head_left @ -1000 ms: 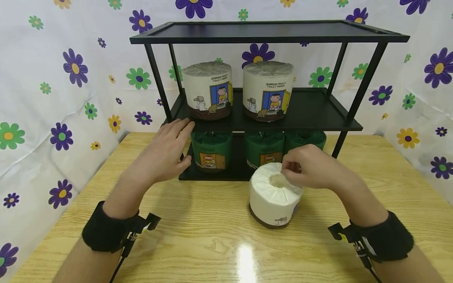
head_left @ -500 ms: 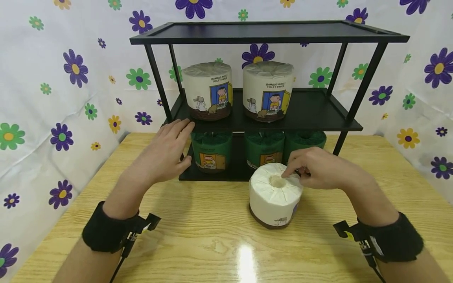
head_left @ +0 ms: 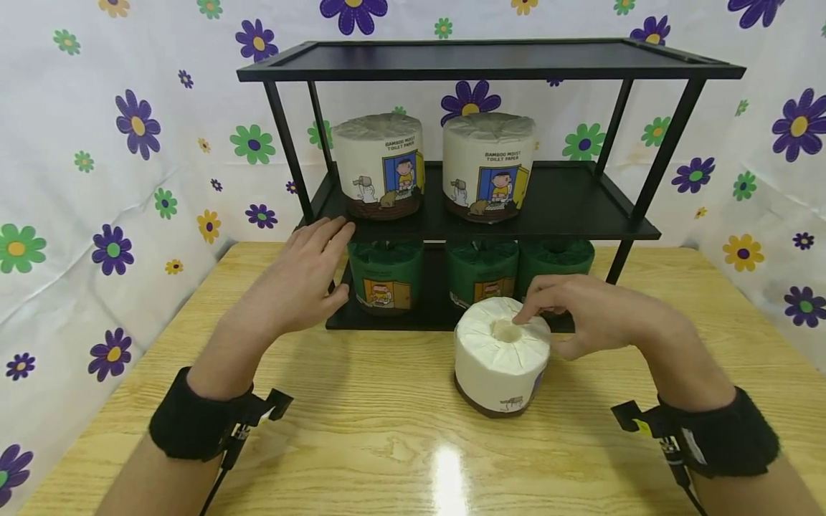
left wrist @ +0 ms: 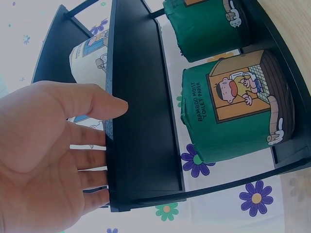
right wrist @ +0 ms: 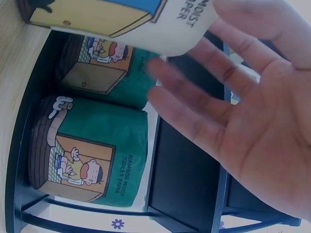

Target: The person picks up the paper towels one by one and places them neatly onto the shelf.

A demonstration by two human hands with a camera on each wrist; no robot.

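My left hand [head_left: 293, 276] rests with straight fingers on the left front of the rack's middle shelf [head_left: 574, 197]. Its thumb stands apart below the shelf edge. On the table, in front of the rack, stands an upright white toilet paper roll [head_left: 497, 369]. My right hand [head_left: 596, 312] is at its right side, fingers loosely spread over the top, one fingertip by the core hole. In the right wrist view the extended fingers [right wrist: 187, 102] are beside the white roll [right wrist: 180, 34] and grip nothing. Whether they touch it, I cannot tell.
Two white toilet paper rolls, one left [head_left: 377, 168] and one right [head_left: 487, 168], stand on the middle shelf. Green rolls [head_left: 383, 279] stand on the bottom shelf, partly hidden. The black rack's top [head_left: 490, 57] spans above. Flowered cloth hangs behind the wooden table [head_left: 361, 416].
My right hand has shifted slightly right and its fingers have opened out over the white roll, thumb now apart. The roll and my left hand have stayed put.
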